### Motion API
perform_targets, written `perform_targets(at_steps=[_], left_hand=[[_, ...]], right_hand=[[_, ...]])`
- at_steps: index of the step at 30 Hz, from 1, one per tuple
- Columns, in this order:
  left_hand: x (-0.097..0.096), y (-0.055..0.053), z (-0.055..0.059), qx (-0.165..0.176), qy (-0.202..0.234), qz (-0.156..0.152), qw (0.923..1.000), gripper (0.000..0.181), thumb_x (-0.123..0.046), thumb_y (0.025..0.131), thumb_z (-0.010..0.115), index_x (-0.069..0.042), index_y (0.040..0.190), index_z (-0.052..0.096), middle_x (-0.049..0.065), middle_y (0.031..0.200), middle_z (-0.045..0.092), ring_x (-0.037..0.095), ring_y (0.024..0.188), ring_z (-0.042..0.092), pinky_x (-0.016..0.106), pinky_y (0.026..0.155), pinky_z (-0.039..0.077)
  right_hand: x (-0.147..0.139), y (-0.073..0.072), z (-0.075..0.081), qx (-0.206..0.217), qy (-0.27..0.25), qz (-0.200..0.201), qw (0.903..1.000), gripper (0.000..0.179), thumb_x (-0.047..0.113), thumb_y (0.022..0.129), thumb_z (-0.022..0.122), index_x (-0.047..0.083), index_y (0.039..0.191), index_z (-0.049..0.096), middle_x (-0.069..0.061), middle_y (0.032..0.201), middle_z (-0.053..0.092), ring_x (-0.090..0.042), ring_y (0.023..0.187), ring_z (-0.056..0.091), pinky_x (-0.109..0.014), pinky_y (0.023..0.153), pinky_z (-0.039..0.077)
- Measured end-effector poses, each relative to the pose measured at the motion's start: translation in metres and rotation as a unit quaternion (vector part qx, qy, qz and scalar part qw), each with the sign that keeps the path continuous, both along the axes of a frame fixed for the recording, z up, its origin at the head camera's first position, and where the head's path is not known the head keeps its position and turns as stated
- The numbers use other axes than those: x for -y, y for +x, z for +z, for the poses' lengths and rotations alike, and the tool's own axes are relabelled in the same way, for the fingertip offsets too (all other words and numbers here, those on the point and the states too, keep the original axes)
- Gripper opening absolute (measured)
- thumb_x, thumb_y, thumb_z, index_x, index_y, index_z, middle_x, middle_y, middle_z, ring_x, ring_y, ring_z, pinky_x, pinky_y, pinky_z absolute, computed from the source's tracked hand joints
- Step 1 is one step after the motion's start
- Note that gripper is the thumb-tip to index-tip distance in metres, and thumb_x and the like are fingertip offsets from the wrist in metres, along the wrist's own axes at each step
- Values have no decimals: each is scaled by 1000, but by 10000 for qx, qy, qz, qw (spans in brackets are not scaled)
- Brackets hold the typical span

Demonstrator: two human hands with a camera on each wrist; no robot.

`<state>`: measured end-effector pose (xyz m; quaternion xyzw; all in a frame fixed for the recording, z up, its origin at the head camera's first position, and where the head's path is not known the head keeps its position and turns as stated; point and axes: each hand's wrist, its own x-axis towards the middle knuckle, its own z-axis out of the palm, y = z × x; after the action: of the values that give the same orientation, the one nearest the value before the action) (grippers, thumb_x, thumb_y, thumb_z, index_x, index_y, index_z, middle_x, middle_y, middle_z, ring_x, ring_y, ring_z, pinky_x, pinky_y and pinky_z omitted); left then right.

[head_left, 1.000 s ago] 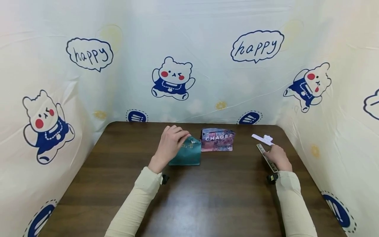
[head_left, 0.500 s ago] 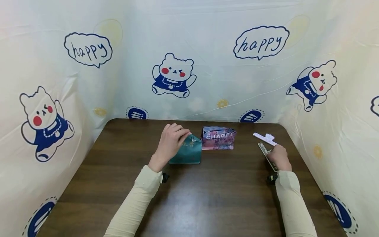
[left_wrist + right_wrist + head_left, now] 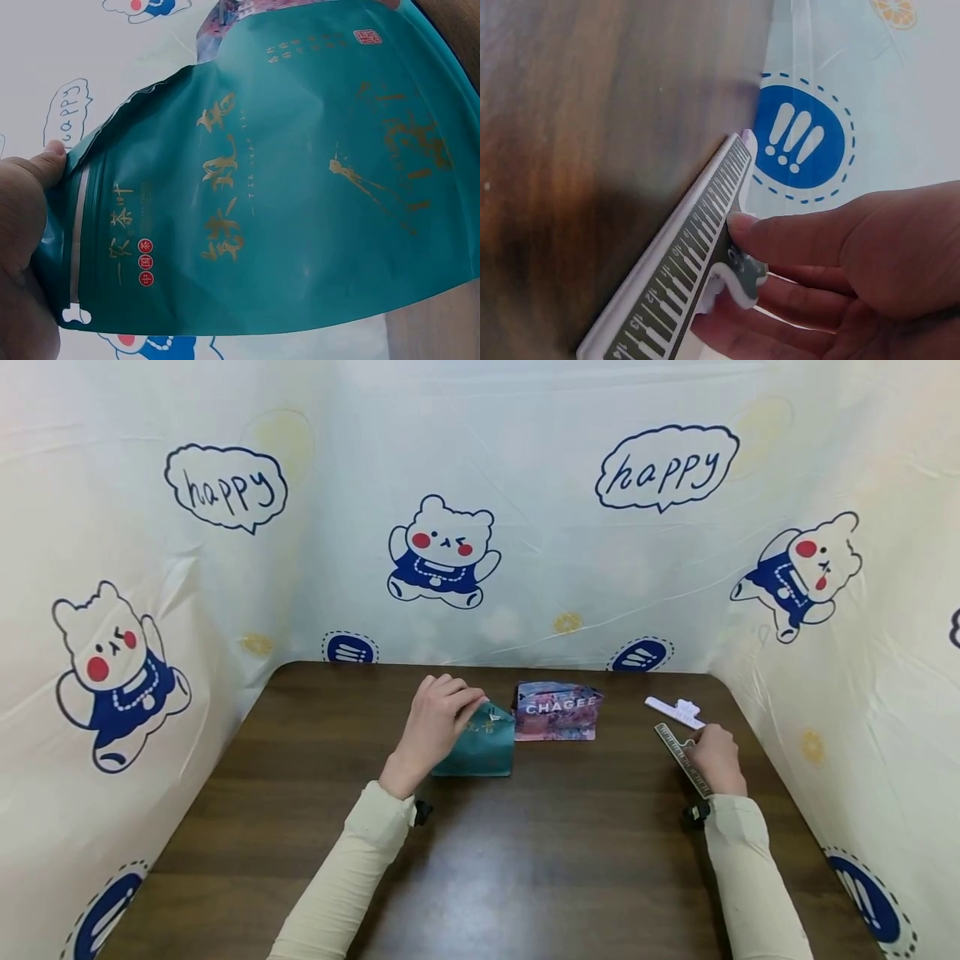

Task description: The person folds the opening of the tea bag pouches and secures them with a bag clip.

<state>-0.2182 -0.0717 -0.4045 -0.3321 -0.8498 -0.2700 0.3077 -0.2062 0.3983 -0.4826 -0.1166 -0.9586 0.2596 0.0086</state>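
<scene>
A teal tea pouch (image 3: pixel 477 752) with gold lettering stands on the table; its top edge is pinched by my left hand (image 3: pixel 431 722). In the left wrist view the thumb lies at the folded corner of the pouch (image 3: pixel 300 187), beside its pale tear strip. To the right, my right hand (image 3: pixel 718 758) holds a dark bag-sealing clip (image 3: pixel 678 760) printed with ruler marks. The right wrist view has the thumb on the lever of this sealing clip (image 3: pixel 667 289), with the other fingers curled behind it, partly hidden.
A pink and purple CHAGEE pouch (image 3: pixel 558 710) stands just right of the teal one. A white-lilac sealing clip (image 3: pixel 675 712) lies behind the dark clip. Printed cloth (image 3: pixel 450 443) surrounds the brown table (image 3: pixel 540 843) at the back and sides.
My right hand has shifted slightly right along the dark clip, and its lever now shows beside the fingers. The left hand keeps its pinch on the pouch. The head view has shifted a little.
</scene>
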Motion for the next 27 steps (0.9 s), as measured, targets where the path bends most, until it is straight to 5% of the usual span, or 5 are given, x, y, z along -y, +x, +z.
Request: perform_targets(at_steps=[10, 18, 27], left_hand=[[0, 0, 0, -13, 22, 9, 10000, 15, -19, 91, 77, -9, 101, 81, 2, 84, 71, 18, 76, 56, 32, 71, 36], [2, -1, 1, 7, 18, 28, 10000, 16, -21, 92, 75, -9, 102, 81, 3, 85, 72, 19, 77, 56, 32, 71, 36], [2, -2, -1, -10, 5, 20, 10000, 15, -20, 92, 76, -10, 102, 81, 1, 85, 72, 17, 76, 56, 31, 70, 36]], right_hand=[[11, 8, 16, -267, -341, 126, 9990, 39, 7, 84, 75, -14, 116, 66, -29, 104, 69, -42, 94, 65, -56, 82, 49], [23, 11, 33, 197, -569, 366, 9975, 34, 7, 86, 76, -12, 112, 65, -28, 104, 66, -36, 91, 60, -48, 79, 51], [39, 12, 40, 53, -498, 1071, 9930, 25, 3, 85, 77, -8, 104, 64, -21, 94, 66, -30, 85, 61, -43, 76, 49]])
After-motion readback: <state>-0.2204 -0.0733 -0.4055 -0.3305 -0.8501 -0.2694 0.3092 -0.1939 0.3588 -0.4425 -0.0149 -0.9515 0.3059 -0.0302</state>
